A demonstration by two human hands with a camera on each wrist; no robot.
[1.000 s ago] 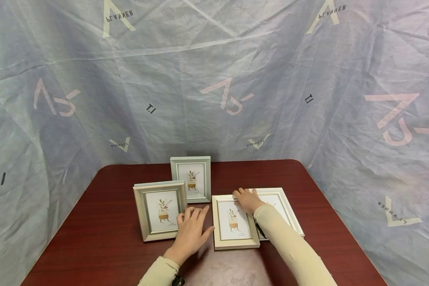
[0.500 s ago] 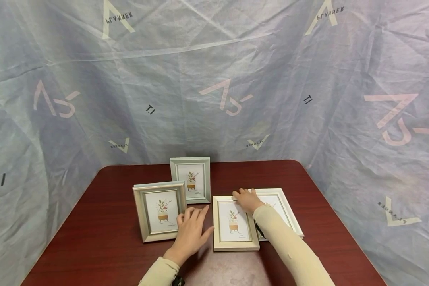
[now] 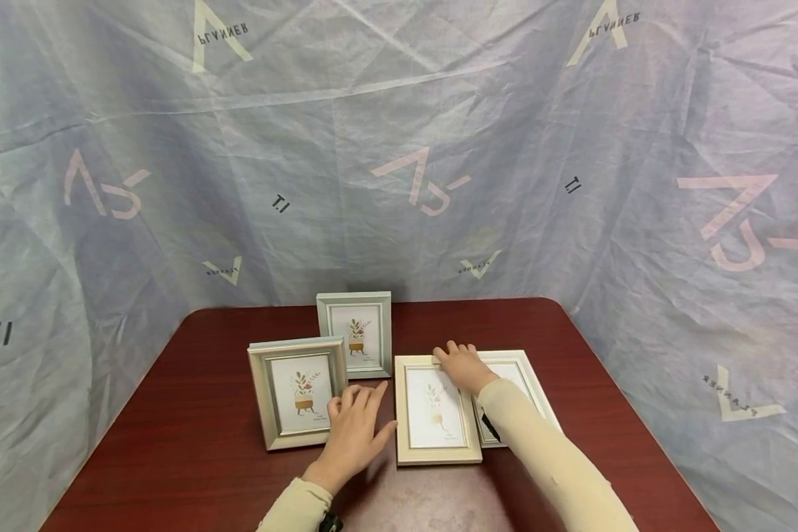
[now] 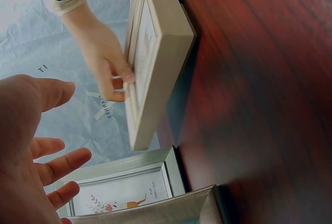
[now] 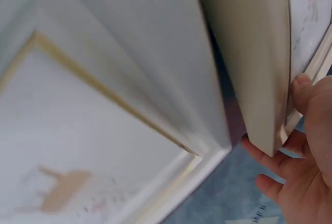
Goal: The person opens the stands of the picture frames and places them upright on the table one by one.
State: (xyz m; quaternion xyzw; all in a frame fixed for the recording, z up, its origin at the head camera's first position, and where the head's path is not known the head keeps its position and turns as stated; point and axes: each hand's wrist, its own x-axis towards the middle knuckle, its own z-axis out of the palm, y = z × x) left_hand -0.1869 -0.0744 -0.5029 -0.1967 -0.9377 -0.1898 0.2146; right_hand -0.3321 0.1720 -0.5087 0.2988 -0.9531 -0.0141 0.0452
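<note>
A cream photo frame [image 3: 432, 414] with a potted-plant print leans back near the middle of the table. My right hand [image 3: 465, 367] grips its top right corner; in the right wrist view the thumb [image 5: 302, 86] lies on the front and fingers curl behind. My left hand [image 3: 354, 436] has its fingers spread, between the cream frame and an upright champagne-coloured photo frame [image 3: 301, 395]. In the left wrist view that hand [image 4: 36, 146] holds nothing. A white photo frame [image 3: 527, 373] sits to the right, partly hidden by the right hand and sleeve.
A pale grey-green photo frame [image 3: 355, 332] stands upright at the back, behind the champagne-coloured one. Everything rests on a dark red wooden table [image 3: 173, 414]. Grey printed cloth [image 3: 346, 148] hangs behind the table and at both sides.
My right hand has risen slightly, and the top edge of the cream frame has come up with it. Glare now pales its print. The left hand stays nearly still.
</note>
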